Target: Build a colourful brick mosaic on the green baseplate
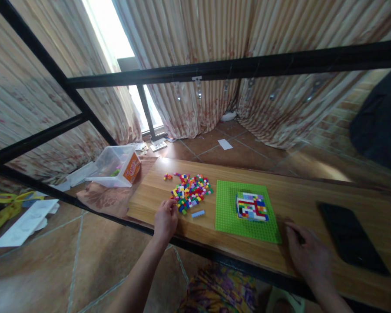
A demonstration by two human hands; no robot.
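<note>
My left hand (166, 221) is at the near edge of a pile of small coloured building bricks (190, 191), its fingers pinched together. Whatever those fingertips hold, if anything, is hidden. A long light-blue brick (197, 214) lies just right of this hand, apart from the pile. On the green baseplate (226, 217) sits a low block of multicoloured bricks (251, 206). My right hand (308, 254) rests on the wooden table (195, 232) beside the plate's near right corner. Its fingers are loosely curled, with nothing seen in them.
A black phone (352, 237) lies at the right of the table. On the floor to the left stands a clear plastic bin (112, 165) with an orange label. A black metal bar (215, 71) crosses above the far side. Papers (26, 221) lie on the tiles.
</note>
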